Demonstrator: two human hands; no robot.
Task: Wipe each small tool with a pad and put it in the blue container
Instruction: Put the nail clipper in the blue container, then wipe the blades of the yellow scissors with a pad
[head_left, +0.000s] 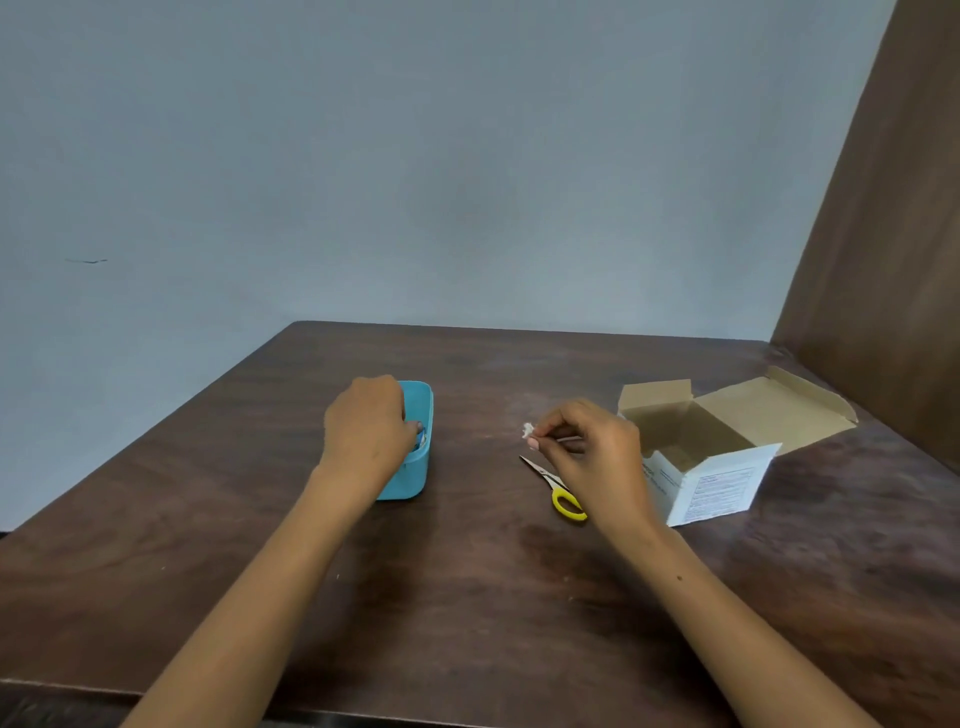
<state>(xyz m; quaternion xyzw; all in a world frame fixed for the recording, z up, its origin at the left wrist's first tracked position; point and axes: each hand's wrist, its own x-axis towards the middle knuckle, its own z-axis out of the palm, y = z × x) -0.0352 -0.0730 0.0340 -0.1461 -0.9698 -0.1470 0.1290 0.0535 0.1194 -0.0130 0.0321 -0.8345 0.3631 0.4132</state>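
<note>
So the left hand (366, 426) is dipped over the near-left edge of the blue container (415, 447), fingers curled down into it. Looks to me like it's dropping off a small tool, there's something pale and metallic just inside by the fingertips, but I honestly can't tell if the fingers are gripping it or have let go. The right hand (582, 441) is hovering over the tabletop (467, 597), pinching a little crumpled white pad (528, 430) between thumb and fingertips, with a thin stick-like thing poking out toward 3 o'clock that's too small to make out. Holding the pad up like that makes sense to me, it's kept ready for the next tool. That's probably the yellow-handled scissors (558, 491), lying flat just under the right hand at about 6 o'clock, blades pointing up toward 10 o'clock, not touching the hand as far as I can see. The container sits well off at 9 o'clock from the pad. Open cardboard box (717, 452) is just past the right hand at 3 o'clock, likely where the pads come from.
</note>
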